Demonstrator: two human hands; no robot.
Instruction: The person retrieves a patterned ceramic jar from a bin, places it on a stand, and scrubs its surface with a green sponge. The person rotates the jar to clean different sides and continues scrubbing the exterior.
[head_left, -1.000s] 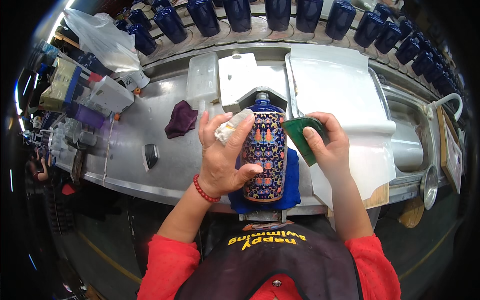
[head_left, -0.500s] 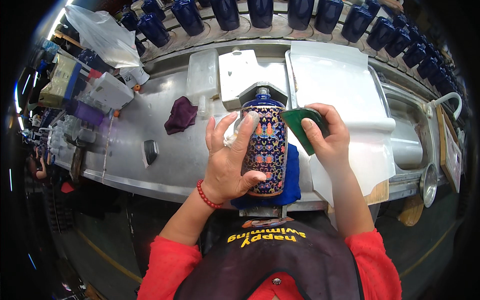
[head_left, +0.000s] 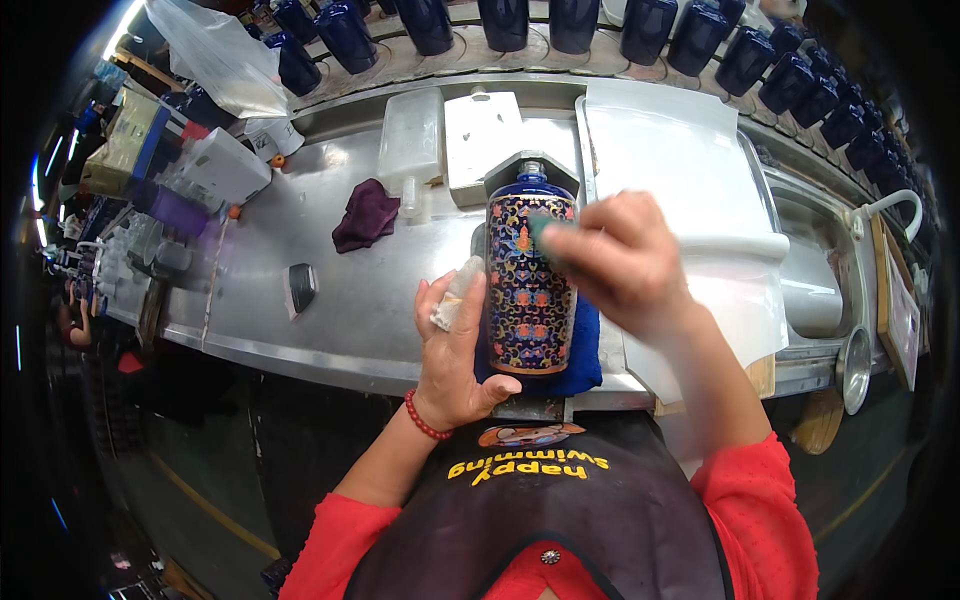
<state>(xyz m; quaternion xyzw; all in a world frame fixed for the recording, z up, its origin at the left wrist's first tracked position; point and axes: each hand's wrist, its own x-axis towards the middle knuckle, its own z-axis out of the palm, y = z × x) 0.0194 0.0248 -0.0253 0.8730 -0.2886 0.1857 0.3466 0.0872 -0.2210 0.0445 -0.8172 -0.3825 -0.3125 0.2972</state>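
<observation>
A dark blue bottle [head_left: 531, 300] with a colourful floral pattern lies neck-away in front of me, its shoulder by an angular grey metal holder [head_left: 505, 172]. Under its lower end is a blue cloth [head_left: 585, 350]. My right hand [head_left: 630, 255], blurred by motion, grips a green scraper [head_left: 541, 226] against the upper part of the pattern. The scraper is mostly hidden by the fingers. Beside the bottle's left side, my left hand [head_left: 450, 355] has its thumb spread. A crumpled white wad [head_left: 447, 312] is tucked in its fingers, and one fingertip has a whitish cover.
On the metal worktop [head_left: 330, 320] lie a purple cloth [head_left: 366, 215] and a small black-and-white piece [head_left: 301, 288]. White sheets [head_left: 665, 150] cover the right side, near a sink [head_left: 815, 290]. Behind, several blue bottles [head_left: 425, 25] stand along a conveyor.
My right hand has moved left, bringing the scraper from beside the bottle onto its pattern. My left hand has drawn back toward me, off the bottle's front, and the white wad shows more.
</observation>
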